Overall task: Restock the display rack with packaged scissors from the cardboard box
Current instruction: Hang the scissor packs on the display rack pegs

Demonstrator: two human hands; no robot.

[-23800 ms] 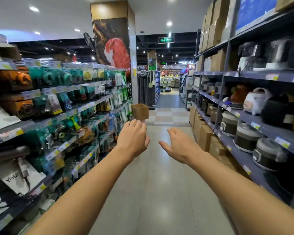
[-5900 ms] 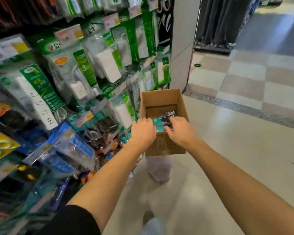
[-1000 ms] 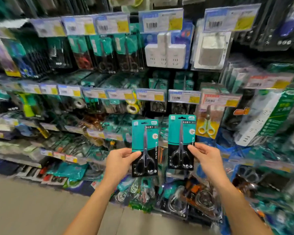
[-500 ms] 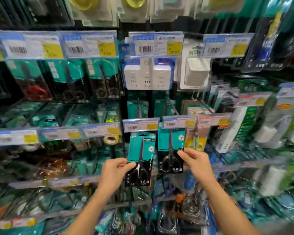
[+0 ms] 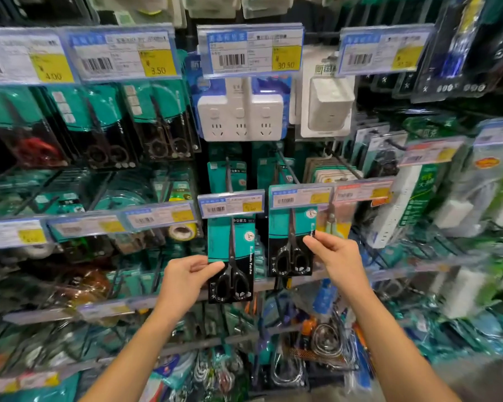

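Head view: scissors packs (image 5: 231, 258) upright.

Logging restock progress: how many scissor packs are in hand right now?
2: one scissor pack pinched by the left hand, the other scissor pack by the right hand, both raised under the price tags.

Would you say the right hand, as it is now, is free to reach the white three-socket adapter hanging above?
Probably not yet: the right hand is pinching a scissors pack at its edge. The white adapter hangs unobstructed above, so the path looks free, but the hand is occupied.
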